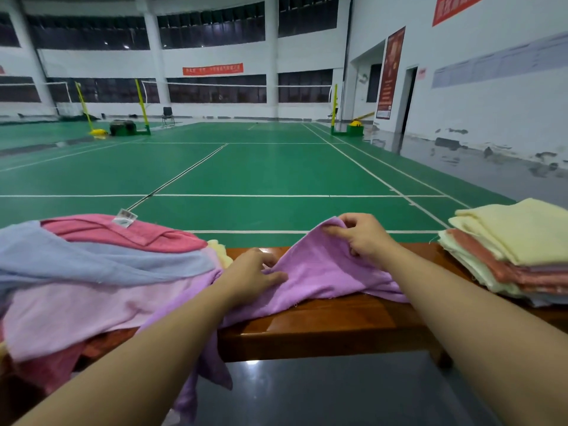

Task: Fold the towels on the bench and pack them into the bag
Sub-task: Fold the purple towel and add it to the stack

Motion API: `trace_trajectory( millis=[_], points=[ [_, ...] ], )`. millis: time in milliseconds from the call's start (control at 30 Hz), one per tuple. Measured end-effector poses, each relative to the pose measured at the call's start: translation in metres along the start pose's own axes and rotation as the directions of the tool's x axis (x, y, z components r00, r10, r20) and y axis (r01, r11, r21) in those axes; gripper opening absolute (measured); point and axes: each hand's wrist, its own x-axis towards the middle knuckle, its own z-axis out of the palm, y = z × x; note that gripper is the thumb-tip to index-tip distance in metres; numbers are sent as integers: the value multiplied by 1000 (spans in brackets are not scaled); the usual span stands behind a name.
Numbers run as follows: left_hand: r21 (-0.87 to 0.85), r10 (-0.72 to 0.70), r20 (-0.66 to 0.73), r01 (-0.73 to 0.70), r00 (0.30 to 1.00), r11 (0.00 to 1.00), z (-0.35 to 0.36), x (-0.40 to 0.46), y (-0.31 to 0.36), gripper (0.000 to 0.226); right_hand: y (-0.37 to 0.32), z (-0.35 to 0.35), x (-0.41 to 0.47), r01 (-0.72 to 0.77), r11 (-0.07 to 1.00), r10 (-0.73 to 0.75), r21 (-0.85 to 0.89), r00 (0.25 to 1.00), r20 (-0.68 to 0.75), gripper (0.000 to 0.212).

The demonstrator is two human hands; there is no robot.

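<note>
Purple terry cloth lay across the middle of the wooden bench [322, 330] in front of us: a purple towel [319, 269], rumpled, with one end trailing off the near edge of the bench and hanging toward the dark floor. Our right hand [362, 238] pinched the far corner of that towel between thumb and curled fingers and held it raised above the bench top, so the cloth sloped down from the hand toward us. Our left hand [255, 272] rested on the towel's left part, fingers bent over a bunched fold and thumb pressed against the cloth; we gripped it there.

To our left, a loose pile of unfolded towels [92, 278] covered that end of the bench, touching the purple one: a deep pink towel [123, 232] on top at the back with a small white label [124, 217] sticking up, a pale blue towel [92, 259] draped below it, and a light pink towel [92, 312] spread beneath. A bit of yellow cloth showed at the pile's right edge.

To our right stood a stack of folded towels [516, 259], pale yellow on top, with salmon and cream layers under it, well apart from the purple towel.

Beyond the bench stretched a green badminton court [276, 173] with white lines and a net [236, 87] on yellow posts.

We could not see any bag.
</note>
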Motion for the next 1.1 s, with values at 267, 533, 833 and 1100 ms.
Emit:
trace_trajectory(
  millis=[267,533,833,1100],
  points=[
    [-288,-17,-101,-13,995,957,-8,0,15,43,-33,-39,-25,-318,894,157,316,882,444,17],
    [-333,-142,10,137,990,933,-28,-11,20,79,-35,-51,-15,-126,681,164,721,986,17,29],
    [-615,-16,504,372,863,695,-55,-29,39,28,-32,-81,7,140,742,262,655,840,-475,25],
    [-634,-17,388,280,921,720,-87,-10,60,24,-45,-105,-4,115,928,215,355,612,-761,37]
  ],
)
